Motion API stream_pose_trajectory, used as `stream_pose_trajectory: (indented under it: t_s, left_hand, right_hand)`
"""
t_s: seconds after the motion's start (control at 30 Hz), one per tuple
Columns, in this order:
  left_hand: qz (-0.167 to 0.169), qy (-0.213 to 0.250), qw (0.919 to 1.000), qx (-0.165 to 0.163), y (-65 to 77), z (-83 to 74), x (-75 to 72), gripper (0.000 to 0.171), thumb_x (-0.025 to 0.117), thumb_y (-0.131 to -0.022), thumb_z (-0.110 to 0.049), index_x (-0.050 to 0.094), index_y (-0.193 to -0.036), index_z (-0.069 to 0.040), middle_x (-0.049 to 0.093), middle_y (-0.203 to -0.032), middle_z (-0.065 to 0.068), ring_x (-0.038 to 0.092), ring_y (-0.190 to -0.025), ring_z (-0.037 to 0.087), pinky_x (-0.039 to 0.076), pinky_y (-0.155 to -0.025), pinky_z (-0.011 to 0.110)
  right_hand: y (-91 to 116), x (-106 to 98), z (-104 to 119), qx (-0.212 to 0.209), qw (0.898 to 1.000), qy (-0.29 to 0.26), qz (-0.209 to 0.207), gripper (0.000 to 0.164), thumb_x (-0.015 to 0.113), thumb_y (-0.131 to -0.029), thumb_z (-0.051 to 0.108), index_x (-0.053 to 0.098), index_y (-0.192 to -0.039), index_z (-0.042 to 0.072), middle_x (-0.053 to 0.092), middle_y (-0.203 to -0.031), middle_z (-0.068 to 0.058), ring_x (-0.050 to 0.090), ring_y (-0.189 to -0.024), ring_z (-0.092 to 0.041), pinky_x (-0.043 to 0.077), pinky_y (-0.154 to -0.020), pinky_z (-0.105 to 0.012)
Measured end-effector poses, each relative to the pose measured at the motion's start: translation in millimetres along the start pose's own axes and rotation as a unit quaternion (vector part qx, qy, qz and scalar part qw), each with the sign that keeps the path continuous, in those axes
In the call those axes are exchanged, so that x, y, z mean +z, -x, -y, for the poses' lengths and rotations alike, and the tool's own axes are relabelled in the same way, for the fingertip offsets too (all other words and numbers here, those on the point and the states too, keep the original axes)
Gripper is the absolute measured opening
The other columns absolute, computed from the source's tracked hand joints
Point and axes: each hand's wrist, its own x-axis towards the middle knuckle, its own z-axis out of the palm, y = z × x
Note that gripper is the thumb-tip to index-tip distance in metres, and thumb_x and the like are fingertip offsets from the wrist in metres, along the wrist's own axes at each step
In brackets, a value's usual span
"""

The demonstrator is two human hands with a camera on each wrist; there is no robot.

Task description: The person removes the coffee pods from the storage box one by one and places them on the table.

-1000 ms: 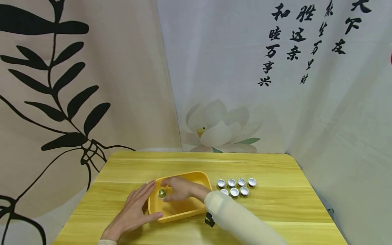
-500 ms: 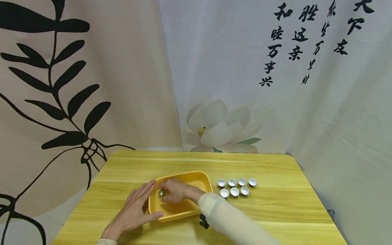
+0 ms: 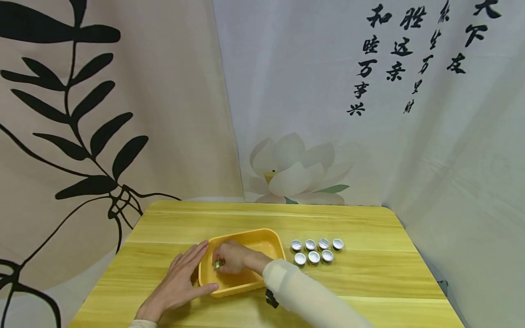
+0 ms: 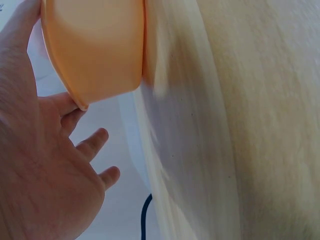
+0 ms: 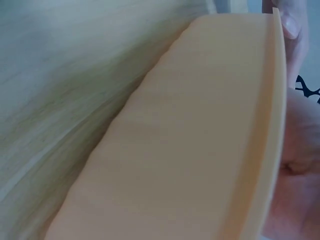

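A yellow tray (image 3: 250,288) stands on the wooden table. Spread across its left end, my left hand (image 3: 179,279) touches the rim with straight fingers and an outstretched thumb. The left wrist view has the same hand (image 4: 45,150) beside the tray's outer wall (image 4: 100,50). Inside the tray, near its left end, my right hand (image 3: 234,258) pinches a small green-gold coffee capsule (image 3: 218,263), partly covered by the fingers. In the right wrist view the tray wall (image 5: 175,130) hides most of the right hand (image 5: 300,165).
Several coffee capsules (image 3: 313,257) with silver lids facing up stand in two rows right of the tray. Beyond the far edge of the table (image 3: 361,282) hangs a printed curtain (image 3: 303,91). A dark band (image 3: 271,298) shows below the right sleeve (image 3: 307,291).
My right hand has closed its fingers on the green-gold capsule, which has turned and shifted slightly in the tray. The left hand stays where it was.
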Motion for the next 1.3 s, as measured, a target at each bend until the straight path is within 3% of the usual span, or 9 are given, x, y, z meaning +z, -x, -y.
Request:
stream_pose_trajectory:
  t_s: [0.2,0.53,0.83,0.97,1.13,1.3]
  left_hand:
    - [0.002,0.0,1.0,0.0,0.2,-0.8,-0.2,0.112,0.086,-0.091,-0.068,0.041,-0.176,-0.01,0.035,-0.186,0.007,0.038,-0.168,0.05,0.027,-0.126,0.088]
    - [0.004,0.001,1.0,-0.005,-0.7,-3.4,-2.2,0.113,0.086,-0.09,-0.069,0.041,-0.176,-0.011,0.035,-0.187,0.006,0.038,-0.169,0.05,0.027,-0.127,0.088]
    - [0.009,0.008,0.9999,-0.01,-0.7,-1.0,-0.5,0.113,0.086,-0.091,-0.07,0.038,-0.178,-0.014,0.034,-0.187,0.005,0.036,-0.169,0.05,0.026,-0.126,0.087]
    - [0.009,0.009,0.9998,-0.014,-0.6,0.1,0.8,0.113,0.086,-0.091,-0.069,0.038,-0.177,-0.014,0.034,-0.187,0.005,0.035,-0.17,0.049,0.025,-0.127,0.087]
    - [0.002,0.002,1.0,-0.009,-0.4,0.6,1.3,0.113,0.086,-0.091,-0.069,0.039,-0.177,-0.013,0.035,-0.187,0.007,0.037,-0.169,0.05,0.027,-0.127,0.087]
    - [0.002,0.0,1.0,-0.008,-0.5,0.8,1.4,0.113,0.086,-0.091,-0.07,0.039,-0.177,-0.013,0.036,-0.186,0.008,0.037,-0.169,0.05,0.027,-0.127,0.087]
  right_hand:
    - [2,1,0,-0.004,1.0,0.015,0.001,0.009,0.088,-0.101,0.022,0.085,-0.109,0.018,0.079,-0.101,0.011,0.059,-0.084,0.003,0.052,-0.078,-0.011]
    - [12,-10,-4,0.015,0.999,-0.045,-0.002,0.009,0.083,-0.106,0.026,0.081,-0.104,0.017,0.071,-0.088,0.013,0.054,-0.076,0.001,0.048,-0.069,-0.013]
    - [29,-20,-10,0.024,0.994,-0.107,-0.017,0.014,0.079,-0.109,0.028,0.08,-0.114,0.015,0.081,-0.11,0.007,0.066,-0.091,0.004,0.057,-0.084,-0.013]
    - [35,-23,-13,0.019,0.99,-0.137,-0.027,0.018,0.078,-0.109,0.028,0.079,-0.118,0.012,0.083,-0.115,0.003,0.07,-0.093,0.004,0.059,-0.085,-0.012]
    - [45,-26,-17,0.022,0.984,-0.17,-0.05,0.017,0.081,-0.108,0.028,0.079,-0.115,0.012,0.084,-0.108,0.005,0.072,-0.092,0.003,0.06,-0.084,-0.013]
    - [56,-30,-21,0.038,0.971,-0.223,-0.073,0.018,0.085,-0.104,0.031,0.078,-0.111,0.016,0.081,-0.106,0.008,0.073,-0.093,0.003,0.061,-0.087,-0.015]
